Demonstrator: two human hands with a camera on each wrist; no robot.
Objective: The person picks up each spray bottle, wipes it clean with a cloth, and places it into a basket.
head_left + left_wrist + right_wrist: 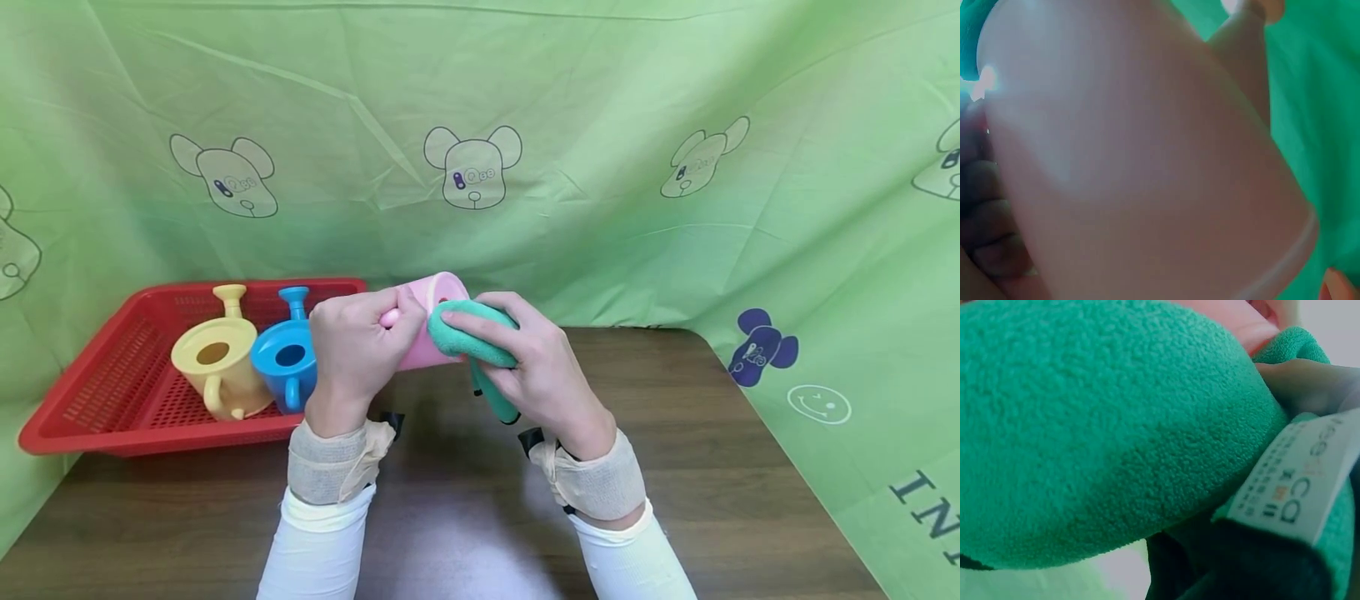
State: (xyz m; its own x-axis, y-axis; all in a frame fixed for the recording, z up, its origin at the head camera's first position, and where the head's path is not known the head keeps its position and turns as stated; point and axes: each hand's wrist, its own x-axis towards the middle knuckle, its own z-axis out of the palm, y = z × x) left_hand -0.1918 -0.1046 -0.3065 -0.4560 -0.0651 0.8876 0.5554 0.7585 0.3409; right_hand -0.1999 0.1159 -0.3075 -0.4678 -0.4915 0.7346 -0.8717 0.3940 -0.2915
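Observation:
My left hand (360,342) grips the handle of a pink watering can (422,354), which is tilted with its top toward my right hand. Close up in the left wrist view, the smooth can body (1147,150) hides most of the scene, with the spout (1244,59) at upper right and curled fingers (988,219) at the left edge. A bunched green towel (468,329) is held in my right hand (547,358) against the can's top rim, and a loose end hangs below. In the right wrist view a white printed label (1297,475) hangs from the towel.
A red plastic basket (97,383) stands on the wooden table (712,483) at the left. Inside it are a yellow watering can (232,367) and a blue watering can (281,367), side by side. A green printed curtain (585,208) hangs behind and at the right.

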